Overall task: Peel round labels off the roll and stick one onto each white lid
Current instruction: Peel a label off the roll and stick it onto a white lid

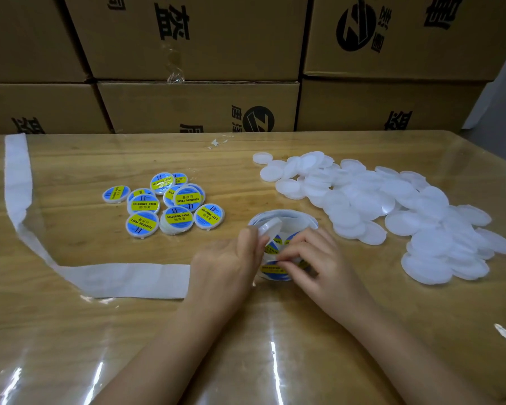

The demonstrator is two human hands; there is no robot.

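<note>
A strip of bare white backing paper [70, 276] trailed across the bench [100, 331] away from the left hand's outer side. Beyond that hand lay a cluster of labelled lids [170, 204], blue and yellow. The left hand [231, 264] was closed around one plain white lid [270, 226], held tilted on edge. Just beside it, the right hand [316, 258] pinched the edge of a round label [272, 268] on the label roll [284, 219], which stood between and just beyond both hands. Off the right hand's outer side spread a pile of unlabelled white lids [392, 209].
</note>
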